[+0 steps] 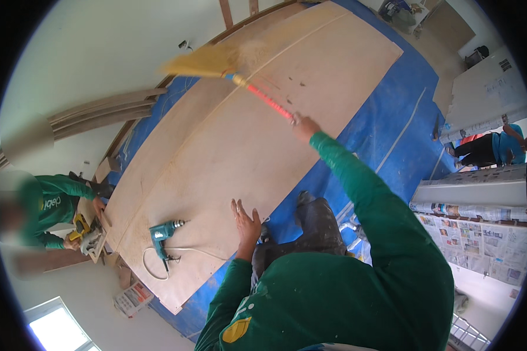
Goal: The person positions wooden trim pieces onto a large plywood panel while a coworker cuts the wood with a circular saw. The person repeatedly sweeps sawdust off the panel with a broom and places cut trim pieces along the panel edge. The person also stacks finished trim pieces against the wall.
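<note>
My right hand is stretched out over a large plywood sheet, closed round the red handle of a broom. Its yellow bristles fan out to the left at the sheet's far side and look smeared by motion; whether they touch the wood I cannot tell. Pale dust lies on the plywood near them. Close to my body, my left hand hovers at the near edge of the sheet with its fingers spread, holding nothing. To its left, a green power drill with a white cord lies on the plywood.
At the left, a co-worker in green grips a yellow and black power saw beside the sheet's end. Blue sheeting covers the floor. Long wooden boards lean along the wall. Another person stands far right, near newspaper-covered panels.
</note>
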